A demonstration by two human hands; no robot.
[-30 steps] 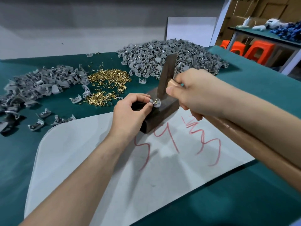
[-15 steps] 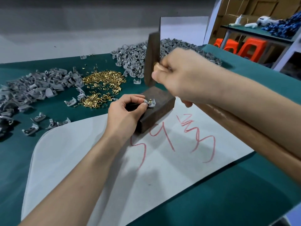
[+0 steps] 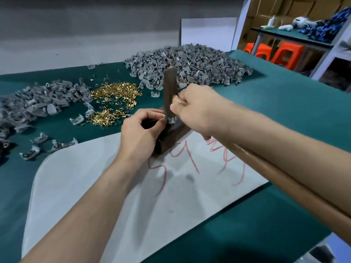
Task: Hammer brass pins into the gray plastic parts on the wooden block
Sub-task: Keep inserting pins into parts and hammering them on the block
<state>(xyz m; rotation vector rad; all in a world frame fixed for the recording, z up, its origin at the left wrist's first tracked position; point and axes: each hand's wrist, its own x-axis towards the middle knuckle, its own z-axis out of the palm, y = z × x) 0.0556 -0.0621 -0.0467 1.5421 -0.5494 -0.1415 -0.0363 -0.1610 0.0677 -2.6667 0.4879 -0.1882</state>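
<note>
A dark wooden block (image 3: pixel 174 136) lies on a grey-white sheet at the middle of the table. On its top sits a small gray plastic part (image 3: pixel 171 120); my left hand (image 3: pixel 141 132) pinches it at the block's left side. My right hand (image 3: pixel 197 109) grips a hammer whose dark head (image 3: pixel 169 92) stands upright with its lower end down on the part. The pin itself is hidden under the hammer head. The brown hammer handle (image 3: pixel 284 173) runs back under my right forearm.
A heap of brass pins (image 3: pixel 114 100) lies left of the block. Gray parts are piled at the back (image 3: pixel 190 63) and at the left (image 3: pixel 38 99), with loose ones (image 3: pixel 39 145) near the sheet (image 3: pixel 114 186). Orange stools and a shelf stand at the far right.
The hammer head, raised half a second ago, has come down onto the part on the block. My left hand has kept its pinch on the part.
</note>
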